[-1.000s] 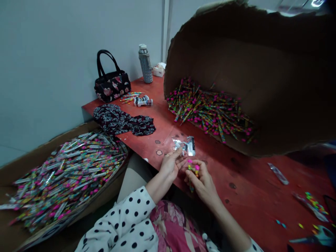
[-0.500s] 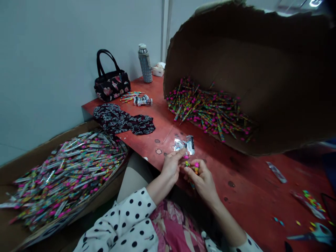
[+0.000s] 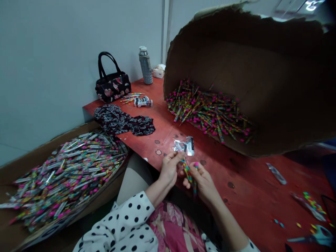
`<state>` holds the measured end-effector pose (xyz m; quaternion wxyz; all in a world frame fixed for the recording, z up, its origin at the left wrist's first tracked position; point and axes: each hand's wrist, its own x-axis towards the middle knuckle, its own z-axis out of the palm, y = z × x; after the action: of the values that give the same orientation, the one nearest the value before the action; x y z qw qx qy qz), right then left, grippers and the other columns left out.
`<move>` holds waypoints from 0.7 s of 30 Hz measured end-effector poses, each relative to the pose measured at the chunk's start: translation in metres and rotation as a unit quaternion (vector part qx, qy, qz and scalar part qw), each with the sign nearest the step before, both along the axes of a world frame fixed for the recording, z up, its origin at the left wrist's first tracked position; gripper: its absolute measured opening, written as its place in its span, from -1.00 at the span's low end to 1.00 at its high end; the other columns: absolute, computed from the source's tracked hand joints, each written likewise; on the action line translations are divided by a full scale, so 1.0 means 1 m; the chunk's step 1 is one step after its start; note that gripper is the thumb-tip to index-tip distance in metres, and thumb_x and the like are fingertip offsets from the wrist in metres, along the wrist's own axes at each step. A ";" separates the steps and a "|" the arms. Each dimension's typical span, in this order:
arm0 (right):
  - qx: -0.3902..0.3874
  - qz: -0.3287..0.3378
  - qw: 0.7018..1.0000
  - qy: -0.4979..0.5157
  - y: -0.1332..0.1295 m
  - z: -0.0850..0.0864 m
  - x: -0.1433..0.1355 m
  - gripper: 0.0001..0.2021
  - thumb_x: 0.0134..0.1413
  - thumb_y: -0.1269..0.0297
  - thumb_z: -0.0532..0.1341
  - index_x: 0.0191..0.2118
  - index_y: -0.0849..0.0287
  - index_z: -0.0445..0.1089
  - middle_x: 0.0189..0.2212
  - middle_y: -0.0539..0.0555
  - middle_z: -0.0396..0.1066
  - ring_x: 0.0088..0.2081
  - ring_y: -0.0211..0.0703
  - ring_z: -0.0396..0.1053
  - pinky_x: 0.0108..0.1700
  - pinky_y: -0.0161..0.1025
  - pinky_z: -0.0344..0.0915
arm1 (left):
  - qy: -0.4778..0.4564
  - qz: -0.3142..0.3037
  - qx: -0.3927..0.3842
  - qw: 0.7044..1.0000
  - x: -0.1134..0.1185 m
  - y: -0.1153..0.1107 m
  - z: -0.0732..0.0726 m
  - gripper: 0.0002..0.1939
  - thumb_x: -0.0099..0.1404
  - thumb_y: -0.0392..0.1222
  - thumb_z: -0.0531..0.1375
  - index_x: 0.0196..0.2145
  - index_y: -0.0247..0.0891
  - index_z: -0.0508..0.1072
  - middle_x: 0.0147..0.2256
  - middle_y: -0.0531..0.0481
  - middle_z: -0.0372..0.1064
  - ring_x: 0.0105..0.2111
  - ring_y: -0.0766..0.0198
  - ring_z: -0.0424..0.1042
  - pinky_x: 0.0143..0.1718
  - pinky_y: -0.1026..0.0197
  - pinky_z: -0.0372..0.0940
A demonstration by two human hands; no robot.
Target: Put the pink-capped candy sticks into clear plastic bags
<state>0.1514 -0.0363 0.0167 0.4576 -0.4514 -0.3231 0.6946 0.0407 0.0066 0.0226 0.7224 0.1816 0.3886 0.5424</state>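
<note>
My left hand (image 3: 169,169) pinches the upper end of a multicoloured stick-like pencil (image 3: 187,171), near a clear plastic sleeve. Close beside it on the right, my right hand (image 3: 203,180) has its fingers closed round a second multicoloured pencil (image 3: 195,187) with a pink end sticking up past the thumb. Both hands are over the front edge of the red table. Just beyond them lie shiny silver-and-dark printed packets (image 3: 190,146). Part of the sleeve is hidden by my left fingers.
A tipped cardboard box (image 3: 246,70) holds many pink-ended pencils (image 3: 210,112). Another carton (image 3: 65,134) at left is full of sleeved pencils (image 3: 76,171). On the red table (image 3: 246,203) are scissors (image 3: 319,235), a dark patterned cloth (image 3: 112,117), a handbag (image 3: 112,85) and a flask (image 3: 146,66).
The pencil at my left hand now shows more of its length, slanting down between the hands. My left fingers have shifted slightly down and left. The right hand keeps its pencil.
</note>
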 end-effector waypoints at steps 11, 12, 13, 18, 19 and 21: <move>0.043 -0.027 0.998 -0.044 0.005 -0.003 -0.010 -0.73 0.00 0.13 0.23 -0.44 0.15 0.14 -0.66 -0.11 0.34 -0.79 -0.47 0.12 -0.78 -0.54 -0.07 | 0.001 -0.001 -0.025 1.000 0.001 -0.011 -0.004 -0.67 -0.10 -0.10 0.36 -0.48 -0.35 0.34 -0.58 0.06 0.34 -0.70 0.44 0.25 -0.70 0.37 0.17; 0.045 -0.026 0.998 -0.043 0.006 -0.003 -0.011 -0.73 0.00 0.12 0.23 -0.44 0.15 0.14 -0.66 -0.11 0.34 -0.79 -0.48 0.11 -0.78 -0.54 -0.07 | 0.000 -0.001 -0.027 1.000 0.001 -0.011 -0.005 -0.67 -0.10 -0.10 0.35 -0.47 -0.34 0.33 -0.58 0.06 0.34 -0.71 0.45 0.24 -0.72 0.38 0.16; 0.046 -0.025 0.998 -0.043 0.007 -0.003 -0.012 -0.73 -0.01 0.12 0.23 -0.44 0.15 0.14 -0.66 -0.12 0.33 -0.79 -0.47 0.11 -0.78 -0.53 -0.07 | -0.002 -0.002 -0.027 1.000 0.001 -0.012 -0.005 -0.67 -0.08 -0.10 0.35 -0.46 -0.34 0.32 -0.57 0.06 0.34 -0.73 0.45 0.23 -0.74 0.38 0.15; 0.048 -0.018 0.998 -0.034 0.011 -0.005 -0.019 -0.72 -0.03 0.10 0.24 -0.44 0.14 0.14 -0.65 -0.12 0.33 -0.79 -0.46 0.11 -0.78 -0.52 -0.05 | -0.017 -0.024 -0.026 0.999 0.000 -0.014 -0.004 -0.69 -0.03 -0.08 0.32 -0.43 -0.33 0.33 -0.59 0.10 0.31 -0.77 0.45 0.19 -0.78 0.34 0.17; 0.049 -0.015 0.998 -0.034 0.012 -0.005 -0.020 -0.72 -0.02 0.10 0.24 -0.43 0.14 0.15 -0.63 -0.11 0.35 -0.77 -0.45 0.14 -0.77 -0.52 -0.03 | -0.017 -0.016 -0.023 0.999 -0.005 -0.014 -0.002 -0.69 -0.04 -0.09 0.32 -0.43 -0.33 0.34 -0.59 0.09 0.32 -0.76 0.44 0.21 -0.76 0.34 0.19; 0.047 -0.023 0.998 -0.028 0.012 -0.005 -0.020 -0.73 0.01 0.08 0.21 -0.39 0.14 0.18 -0.56 -0.05 0.39 -0.70 -0.41 0.24 -0.73 -0.50 0.06 | -0.014 0.048 -0.005 0.999 -0.025 -0.009 0.005 -0.71 -0.05 -0.11 0.34 -0.45 -0.32 0.36 -0.56 0.07 0.35 -0.67 0.41 0.31 -0.64 0.34 0.27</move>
<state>0.1310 -0.0241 0.0119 0.4850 -0.4554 -0.3578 0.6552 0.0155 -0.0020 0.0272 0.7018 0.1521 0.3896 0.5766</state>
